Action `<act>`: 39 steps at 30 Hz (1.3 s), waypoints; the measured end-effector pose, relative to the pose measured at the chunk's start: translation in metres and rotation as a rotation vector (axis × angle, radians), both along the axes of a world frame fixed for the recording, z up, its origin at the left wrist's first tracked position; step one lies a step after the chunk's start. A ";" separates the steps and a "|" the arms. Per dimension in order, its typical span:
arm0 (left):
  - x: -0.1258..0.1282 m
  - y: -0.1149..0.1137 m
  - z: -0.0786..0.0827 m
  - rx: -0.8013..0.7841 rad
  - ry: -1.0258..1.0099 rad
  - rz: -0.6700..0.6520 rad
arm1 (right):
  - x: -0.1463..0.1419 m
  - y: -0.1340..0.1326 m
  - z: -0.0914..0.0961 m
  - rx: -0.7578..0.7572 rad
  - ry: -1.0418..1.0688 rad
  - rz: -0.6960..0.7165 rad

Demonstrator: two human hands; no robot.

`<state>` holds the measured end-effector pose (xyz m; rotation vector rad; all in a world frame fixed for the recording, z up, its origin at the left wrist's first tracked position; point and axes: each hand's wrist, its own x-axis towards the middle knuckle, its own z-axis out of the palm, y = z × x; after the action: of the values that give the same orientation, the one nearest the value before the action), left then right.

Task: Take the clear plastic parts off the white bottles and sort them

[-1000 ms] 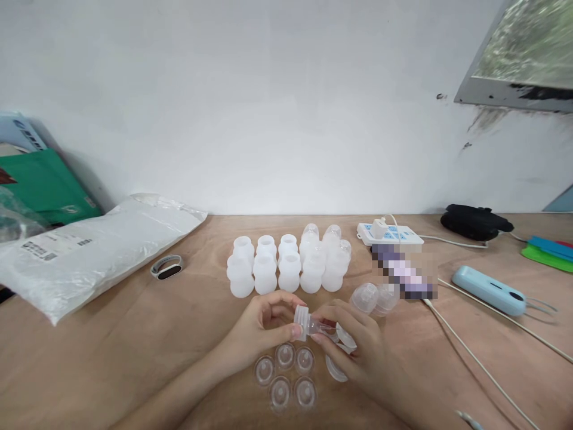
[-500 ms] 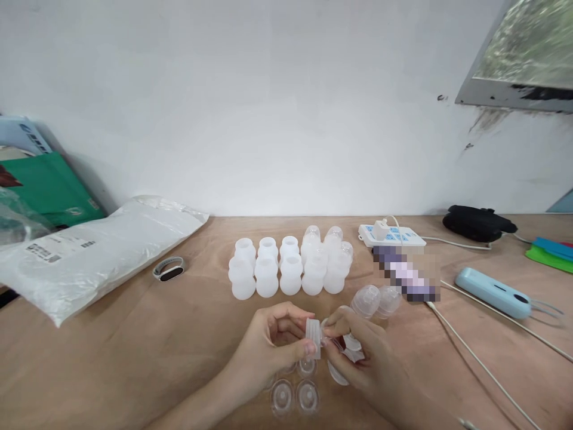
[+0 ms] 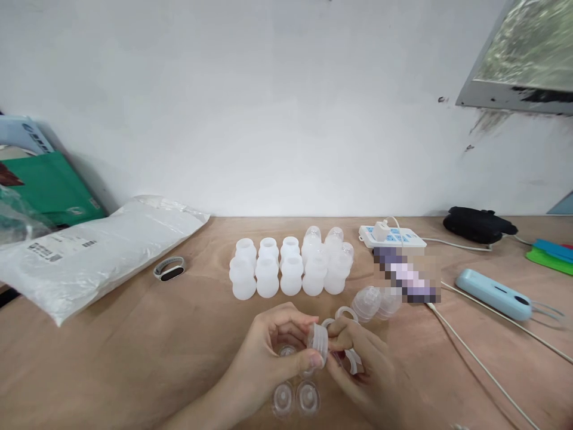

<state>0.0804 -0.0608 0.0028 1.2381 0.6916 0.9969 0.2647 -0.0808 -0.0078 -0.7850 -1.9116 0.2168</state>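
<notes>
My left hand (image 3: 280,346) grips a translucent bottle collar (image 3: 319,344) between thumb and fingers, its ridged side tilted toward me. At the collar's right side, my right hand (image 3: 358,358) is closed in a pinch on what looks like a clear bottle nipple, mostly hidden by the fingers. Below the hands, a clear nipple (image 3: 283,399) and a second nipple (image 3: 308,398) lie on the table, with more partly hidden behind my left hand. Loose collar rings (image 3: 347,313) lie beyond and under my right hand.
Several frosted bottles (image 3: 267,280) stand in rows ahead, some with clear domed caps (image 3: 335,235). Loose domed caps (image 3: 367,303) lie right of them. Farther right are a phone (image 3: 405,275), power strip (image 3: 409,239), cables and blue device (image 3: 492,294). Leftward lie a wristband (image 3: 170,272) and white parcel (image 3: 111,245).
The collar has turned in my left hand and shifted slightly right. My right fingertips have moved slightly right with it, and a loose ring beyond them shows more.
</notes>
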 end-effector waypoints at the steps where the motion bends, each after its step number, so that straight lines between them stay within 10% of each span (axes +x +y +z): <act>1: 0.000 0.000 0.001 0.004 0.000 -0.001 | 0.000 0.000 -0.001 -0.010 0.022 0.007; 30: -0.002 0.007 0.007 -0.070 0.059 -0.007 | 0.001 0.003 0.011 -0.070 -0.034 -0.026; 39: 0.002 -0.001 0.009 0.162 0.251 -0.018 | 0.002 0.002 0.001 -0.038 -0.224 -0.061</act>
<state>0.0825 -0.0618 0.0117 1.5264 0.8035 0.9050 0.2669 -0.0789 -0.0065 -0.9238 -2.0947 0.1318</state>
